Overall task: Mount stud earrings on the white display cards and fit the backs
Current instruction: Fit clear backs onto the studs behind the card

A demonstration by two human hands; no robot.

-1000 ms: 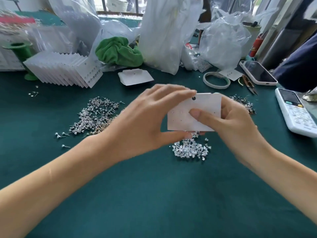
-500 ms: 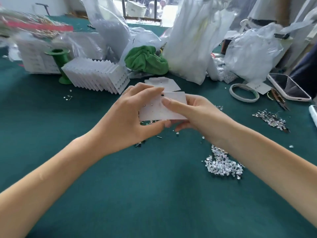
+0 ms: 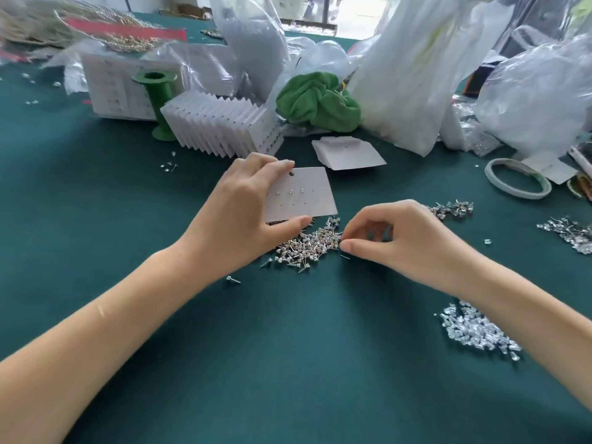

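Observation:
My left hand [image 3: 243,216] holds a white display card [image 3: 307,195] by its left edge, thumb under and fingers on top. Three small studs sit in the card's upper row of holes. Just below the card lies a pile of stud earrings [image 3: 309,248] on the green cloth. My right hand [image 3: 394,240] reaches into the right edge of that pile with thumb and forefinger pinched together; whether a stud is between them I cannot tell. A heap of clear earring backs [image 3: 477,331] lies at the right, beside my right forearm.
A fanned row of filled cards [image 3: 224,126] stands behind, with a green spool [image 3: 158,104], a green cloth [image 3: 317,100] and plastic bags [image 3: 416,68]. Blank cards [image 3: 349,153], a tape ring [image 3: 519,182] and more stud piles [image 3: 570,233] lie at the right.
My right hand has let go of the card and dropped to the stud pile. The left hand keeps the card, now a little above the pile. The view has swung left.

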